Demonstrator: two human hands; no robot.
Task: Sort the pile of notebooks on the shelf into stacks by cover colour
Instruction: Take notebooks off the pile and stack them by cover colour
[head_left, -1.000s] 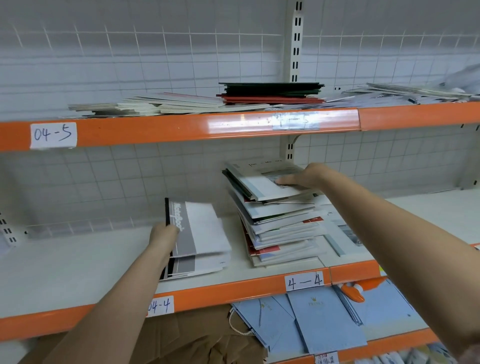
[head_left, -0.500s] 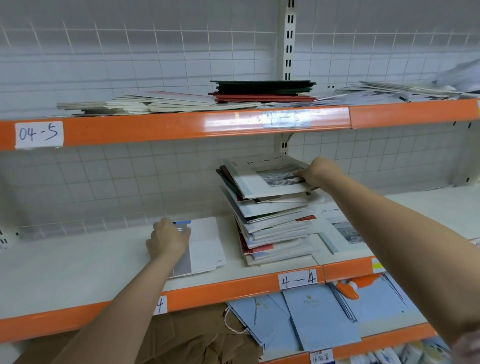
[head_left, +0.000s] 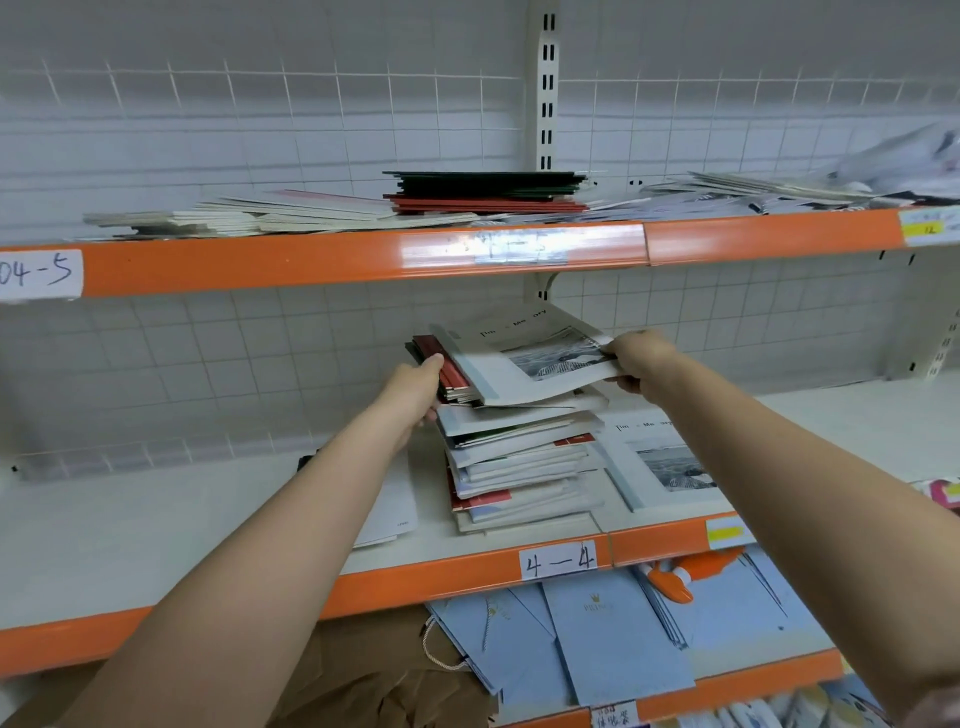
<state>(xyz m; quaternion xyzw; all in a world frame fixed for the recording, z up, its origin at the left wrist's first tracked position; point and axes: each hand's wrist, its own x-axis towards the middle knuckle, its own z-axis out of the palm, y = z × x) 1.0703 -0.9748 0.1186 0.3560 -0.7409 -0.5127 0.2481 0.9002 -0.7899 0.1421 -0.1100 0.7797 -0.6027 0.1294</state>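
Grey-white notebook (head_left: 524, 364) pinched at its edge by right hand (head_left: 641, 358), left hand (head_left: 415, 389) grip curled on red notebooks (head_left: 452, 371)

Wall grid (head_left: 291, 130): white wire mesh behind the shelves.
Upright (head_left: 546, 98): white slotted post, centre back.
Label "04-5" (head_left: 36, 273): handwritten paper, left end of the upper orange edge.
Label "4-4" (head_left: 558, 564): handwritten paper, on the middle orange edge.
Clear strip (head_left: 483, 247): glossy holder on the upper edge, writing unreadable.
Yellow tag (head_left: 724, 532): on the middle edge, right of "4-4".
Blue bags (head_left: 613, 639): pale blue paper bags with a crown print, lying flat on the lowest shelf.
Brown paper (head_left: 374, 675): crumpled, left of the blue bags.
Orange-white tube (head_left: 675, 584): lying on the blue bags, just under the middle edge.
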